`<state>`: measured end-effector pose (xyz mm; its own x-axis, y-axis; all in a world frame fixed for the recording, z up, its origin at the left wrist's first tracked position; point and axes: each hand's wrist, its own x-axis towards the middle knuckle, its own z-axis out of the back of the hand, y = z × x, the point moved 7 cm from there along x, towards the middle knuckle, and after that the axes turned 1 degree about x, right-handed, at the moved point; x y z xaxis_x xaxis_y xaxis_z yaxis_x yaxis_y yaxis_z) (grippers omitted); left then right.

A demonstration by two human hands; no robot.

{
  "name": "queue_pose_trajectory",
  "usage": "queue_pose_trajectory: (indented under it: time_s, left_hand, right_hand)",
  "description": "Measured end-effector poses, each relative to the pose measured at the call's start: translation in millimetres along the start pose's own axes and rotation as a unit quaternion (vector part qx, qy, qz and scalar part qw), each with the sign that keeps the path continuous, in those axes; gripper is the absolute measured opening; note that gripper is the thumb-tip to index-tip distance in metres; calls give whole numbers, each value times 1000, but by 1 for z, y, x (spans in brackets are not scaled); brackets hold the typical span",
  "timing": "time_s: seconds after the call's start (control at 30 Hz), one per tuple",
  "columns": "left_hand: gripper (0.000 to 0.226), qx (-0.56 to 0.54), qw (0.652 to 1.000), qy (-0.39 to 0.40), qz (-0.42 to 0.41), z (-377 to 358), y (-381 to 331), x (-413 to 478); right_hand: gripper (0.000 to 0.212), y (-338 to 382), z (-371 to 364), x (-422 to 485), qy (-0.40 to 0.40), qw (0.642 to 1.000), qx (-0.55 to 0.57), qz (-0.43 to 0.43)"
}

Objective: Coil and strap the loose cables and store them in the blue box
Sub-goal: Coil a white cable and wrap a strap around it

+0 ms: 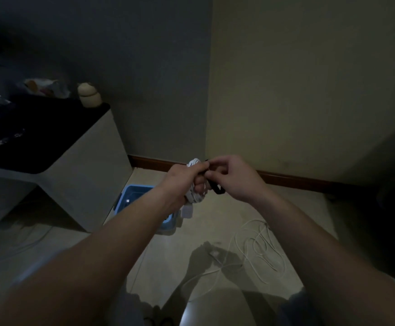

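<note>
- Down on the floor (191, 234), the blue box (135, 196) sits under your left forearm.
- Your left hand (182, 180) grips the coiled cable (197, 196), fingers (198, 169) curled round it.
- Your right hand (236, 177) pinches the black strap (217, 188) against the coil.
- A loose cable (260, 250) lies on the floor, rightward.

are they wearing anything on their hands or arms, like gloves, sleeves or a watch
Nothing shows. The left hand and right hand have no gloves, and no ring, watch or bracelet can be made out in the dim light. The left forearm and right forearm are uncovered down to the frame edge, with no sleeves in view.
</note>
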<state>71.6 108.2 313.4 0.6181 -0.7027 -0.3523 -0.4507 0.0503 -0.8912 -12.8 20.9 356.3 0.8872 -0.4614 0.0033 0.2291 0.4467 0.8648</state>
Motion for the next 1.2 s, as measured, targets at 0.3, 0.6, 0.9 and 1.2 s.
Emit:
queue_pose_trajectory:
  time_s: [0.3,0.6,0.9,1.2]
  left_hand:
    - [30,-96,994,-15,41,1,-10,-11]
    - [23,-196,980,-25,35,-3,-16,-17]
    - [17,-224,974,3,41,-7,-26,-27]
    - [37,-169,985,-22,38,-2,-25,-24]
  right_hand:
    - [14,-21,25,-2,-21,981,183,-68]
    - [18,-8,11,-11,44,897,432,-81]
    - [33,-3,8,-10,43,917,391,-72]
    - [32,-6,14,-11,29,953,296,-65]
